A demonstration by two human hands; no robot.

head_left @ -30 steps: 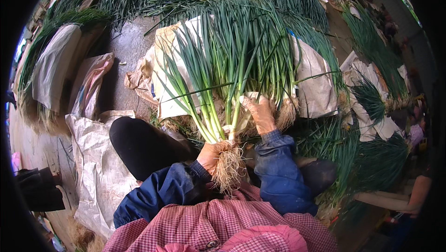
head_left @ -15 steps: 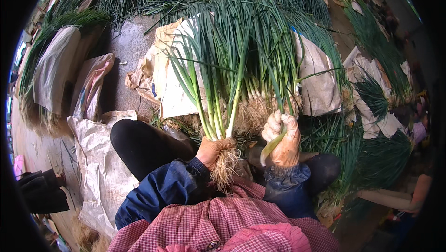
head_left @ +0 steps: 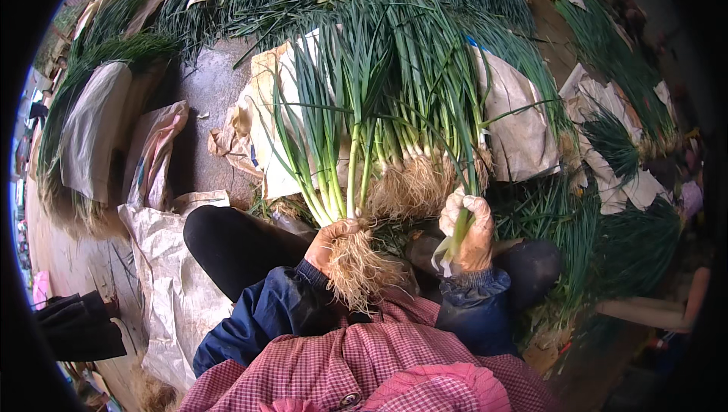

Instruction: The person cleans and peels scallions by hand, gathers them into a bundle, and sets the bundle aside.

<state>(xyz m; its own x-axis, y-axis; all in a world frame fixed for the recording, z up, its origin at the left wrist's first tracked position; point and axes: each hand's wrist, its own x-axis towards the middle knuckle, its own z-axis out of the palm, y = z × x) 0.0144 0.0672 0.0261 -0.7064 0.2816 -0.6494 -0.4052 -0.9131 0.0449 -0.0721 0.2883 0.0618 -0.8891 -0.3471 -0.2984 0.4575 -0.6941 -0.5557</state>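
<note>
Step in hand, as judged: sorting green onions into a bunch.

- Left hand [head_left: 331, 239], centre frame: fingers closed around bunch of green onions [head_left: 334, 161] just above the roots [head_left: 356, 269]; leaves fanning toward upper frame.
- Right hand [head_left: 469, 231], right of centre: fingers closed on single green onion stalk [head_left: 455, 241], apart from bunch.
- Loose pile [head_left: 425, 101] lying on paper sacks [head_left: 523, 131] behind.

Next move, likely: bringing stalk alongside bunch, root ends level.
</note>
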